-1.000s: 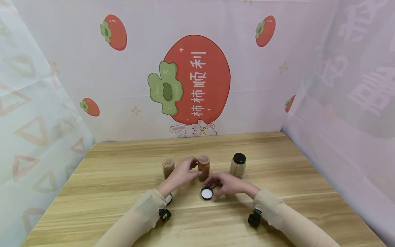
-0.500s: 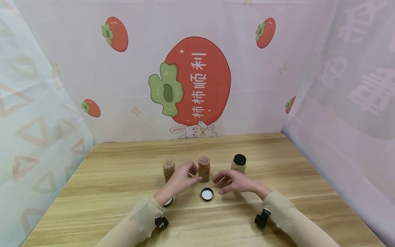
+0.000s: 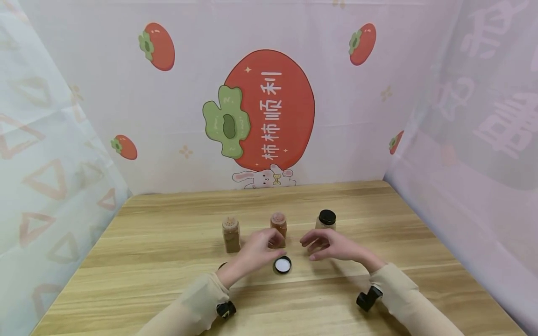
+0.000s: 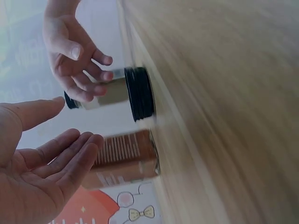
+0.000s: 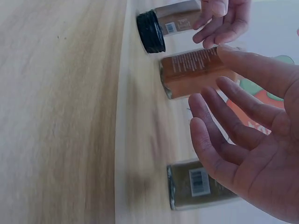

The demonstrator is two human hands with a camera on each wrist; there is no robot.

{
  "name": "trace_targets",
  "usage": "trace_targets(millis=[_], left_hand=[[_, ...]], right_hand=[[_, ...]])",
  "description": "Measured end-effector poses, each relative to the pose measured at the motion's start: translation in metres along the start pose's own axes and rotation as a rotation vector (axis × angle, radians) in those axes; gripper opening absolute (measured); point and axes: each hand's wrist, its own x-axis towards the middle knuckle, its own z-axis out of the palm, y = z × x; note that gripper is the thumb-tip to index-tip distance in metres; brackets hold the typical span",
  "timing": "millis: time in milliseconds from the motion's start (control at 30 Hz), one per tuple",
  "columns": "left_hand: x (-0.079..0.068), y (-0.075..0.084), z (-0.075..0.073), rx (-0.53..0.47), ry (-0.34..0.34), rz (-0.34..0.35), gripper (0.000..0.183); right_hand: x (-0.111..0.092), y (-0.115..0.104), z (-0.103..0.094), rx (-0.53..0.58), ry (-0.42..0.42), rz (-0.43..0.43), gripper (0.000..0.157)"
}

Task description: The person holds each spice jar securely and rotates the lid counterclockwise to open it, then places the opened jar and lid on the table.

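Observation:
My left hand (image 3: 262,249) reaches in front of the middle shaker jar (image 3: 279,223) of reddish-brown spice, its fingers loosely curved and holding nothing. In the head view its thumb tip overlaps the far edge of a black screw cap (image 3: 283,265) lying white liner up. My right hand (image 3: 334,244) hovers in front of the jar with a black lid (image 3: 327,220), also empty. The left wrist view has the cap (image 4: 139,94) beyond the left fingertips. In the right wrist view, relaxed right fingers (image 5: 201,140) spread before the reddish-brown jar (image 5: 191,72).
Another uncapped jar (image 3: 231,237) with a perforated top stands to the left, filled with brown spice. A second black cap (image 3: 222,265) is mostly hidden by the left wrist. The wooden table (image 3: 151,261) meets a printed cloth (image 3: 189,93) at its back and sides.
My right hand has moved away from the loose cap, rightward to the front of the lidded jar. My left hand has left the middle jar's side and come nearer, towards the cap.

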Motion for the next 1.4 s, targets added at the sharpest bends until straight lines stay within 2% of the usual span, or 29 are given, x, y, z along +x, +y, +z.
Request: trace_targets(millis=[133, 333, 467, 700, 967, 1200, 1400], left_hand=[[0.002, 0.007, 0.004, 0.021, -0.026, -0.021, 0.029], [0.009, 0.014, 0.012, -0.018, -0.043, 0.033, 0.029], [0.016, 0.015, 0.019, 0.004, -0.042, 0.049, 0.033], [0.027, 0.018, 0.028, -0.017, -0.045, 0.006, 0.039], [0.038, 0.026, 0.035, -0.067, -0.067, -0.003, 0.040], [0.046, 0.028, 0.043, -0.059, -0.040, 0.000, 0.040], [0.054, 0.034, 0.049, -0.074, -0.014, -0.074, 0.044]], right_hand=[[-0.007, 0.000, -0.004, 0.004, -0.005, -0.015, 0.048], [-0.018, -0.002, -0.011, 0.008, 0.011, -0.007, 0.045], [-0.027, -0.005, -0.018, -0.004, 0.031, -0.003, 0.043], [-0.041, -0.004, -0.030, 0.008, 0.067, 0.035, 0.044], [-0.051, 0.001, -0.046, -0.055, 0.136, 0.050, 0.044], [-0.057, 0.005, -0.058, -0.050, 0.169, 0.076, 0.040], [-0.057, 0.012, -0.068, -0.026, 0.223, 0.103, 0.044]])
